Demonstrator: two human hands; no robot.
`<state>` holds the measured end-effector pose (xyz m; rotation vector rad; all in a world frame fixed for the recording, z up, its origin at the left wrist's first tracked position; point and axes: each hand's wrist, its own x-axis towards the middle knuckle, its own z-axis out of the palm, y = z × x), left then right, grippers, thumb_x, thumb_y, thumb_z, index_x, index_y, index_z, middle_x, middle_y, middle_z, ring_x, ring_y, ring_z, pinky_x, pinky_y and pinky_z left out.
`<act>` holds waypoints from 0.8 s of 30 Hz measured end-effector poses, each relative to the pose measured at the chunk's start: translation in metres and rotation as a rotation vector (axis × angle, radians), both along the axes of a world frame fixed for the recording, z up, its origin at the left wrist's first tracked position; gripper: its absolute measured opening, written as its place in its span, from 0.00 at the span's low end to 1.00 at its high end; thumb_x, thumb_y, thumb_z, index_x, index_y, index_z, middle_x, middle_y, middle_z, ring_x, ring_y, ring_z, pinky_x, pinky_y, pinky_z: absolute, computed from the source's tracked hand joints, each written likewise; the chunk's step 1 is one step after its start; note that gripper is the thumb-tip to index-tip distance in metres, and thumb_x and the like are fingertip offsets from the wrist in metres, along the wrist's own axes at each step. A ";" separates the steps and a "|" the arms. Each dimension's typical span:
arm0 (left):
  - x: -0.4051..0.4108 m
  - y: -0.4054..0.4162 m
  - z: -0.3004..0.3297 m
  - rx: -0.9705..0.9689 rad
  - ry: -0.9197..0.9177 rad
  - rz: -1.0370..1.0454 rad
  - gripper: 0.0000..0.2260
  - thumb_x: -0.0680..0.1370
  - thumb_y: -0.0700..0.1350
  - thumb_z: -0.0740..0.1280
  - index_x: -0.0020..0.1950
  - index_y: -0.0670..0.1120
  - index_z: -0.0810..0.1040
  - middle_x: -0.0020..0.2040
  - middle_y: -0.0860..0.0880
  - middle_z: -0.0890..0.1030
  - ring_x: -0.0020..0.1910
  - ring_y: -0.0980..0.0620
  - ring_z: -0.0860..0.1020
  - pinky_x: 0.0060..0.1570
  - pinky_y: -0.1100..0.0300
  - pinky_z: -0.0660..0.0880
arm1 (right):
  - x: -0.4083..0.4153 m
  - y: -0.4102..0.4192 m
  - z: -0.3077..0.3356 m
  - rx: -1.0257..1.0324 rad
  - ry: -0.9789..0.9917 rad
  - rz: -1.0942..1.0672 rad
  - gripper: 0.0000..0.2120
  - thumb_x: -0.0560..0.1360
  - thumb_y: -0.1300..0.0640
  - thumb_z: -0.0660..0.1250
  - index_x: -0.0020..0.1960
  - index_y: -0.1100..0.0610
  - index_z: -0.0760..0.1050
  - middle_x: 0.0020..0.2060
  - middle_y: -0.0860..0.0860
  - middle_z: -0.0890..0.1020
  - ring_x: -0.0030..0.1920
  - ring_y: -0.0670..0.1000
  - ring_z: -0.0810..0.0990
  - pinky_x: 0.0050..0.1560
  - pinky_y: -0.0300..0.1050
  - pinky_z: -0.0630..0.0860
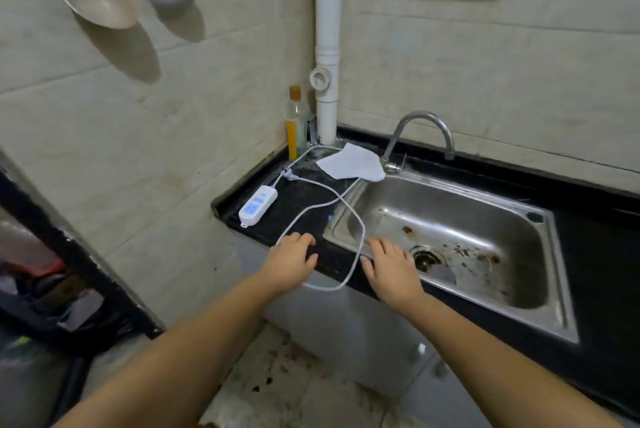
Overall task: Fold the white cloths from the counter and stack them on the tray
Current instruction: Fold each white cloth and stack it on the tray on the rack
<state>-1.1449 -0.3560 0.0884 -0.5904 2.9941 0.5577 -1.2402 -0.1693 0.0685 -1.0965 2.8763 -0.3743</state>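
One white cloth (349, 164) lies crumpled on the black counter (298, 205) in the far corner, beside the tap base and partly over the sink rim. My left hand (291, 261) rests palm down near the counter's front edge, fingers apart, holding nothing. Over the sink's front left corner my right hand (391, 268) is spread flat and empty. Both hands are well in front of the cloth. No tray is in view.
A white power strip (258, 205) lies on the counter, its cable (346, 219) looping between my hands and over the front edge. A steel sink (554, 271) with a curved tap (422, 131), a yellow bottle (295, 122) and a white pipe (326, 46) fill the corner.
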 end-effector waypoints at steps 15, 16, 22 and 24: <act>-0.245 -0.107 -0.044 0.151 -0.123 -0.103 0.12 0.79 0.47 0.60 0.61 0.46 0.71 0.59 0.44 0.74 0.58 0.44 0.72 0.57 0.47 0.72 | -0.253 -0.114 -0.043 -0.193 -0.394 -0.342 0.18 0.81 0.53 0.56 0.67 0.59 0.68 0.64 0.59 0.72 0.62 0.60 0.73 0.60 0.51 0.71; -0.265 -0.108 -0.049 0.158 -0.132 -0.118 0.12 0.79 0.47 0.60 0.61 0.45 0.71 0.58 0.44 0.73 0.58 0.43 0.72 0.57 0.47 0.73 | -0.269 -0.118 -0.046 -0.227 -0.441 -0.400 0.18 0.81 0.52 0.56 0.66 0.60 0.68 0.63 0.60 0.72 0.61 0.61 0.73 0.59 0.51 0.71; -0.346 -0.110 -0.082 0.086 -0.122 -0.160 0.20 0.80 0.44 0.58 0.72 0.45 0.63 0.66 0.43 0.67 0.64 0.43 0.67 0.58 0.49 0.71 | -0.334 -0.143 -0.073 -0.481 -0.806 -0.719 0.22 0.78 0.49 0.61 0.66 0.62 0.67 0.59 0.61 0.76 0.57 0.62 0.77 0.57 0.59 0.76; -0.360 -0.118 -0.094 0.058 -0.160 -0.177 0.22 0.80 0.43 0.58 0.74 0.46 0.61 0.69 0.44 0.65 0.66 0.43 0.65 0.60 0.50 0.70 | -0.338 -0.148 -0.080 -0.513 -0.860 -0.760 0.21 0.78 0.50 0.63 0.64 0.62 0.68 0.55 0.59 0.76 0.54 0.60 0.77 0.54 0.55 0.76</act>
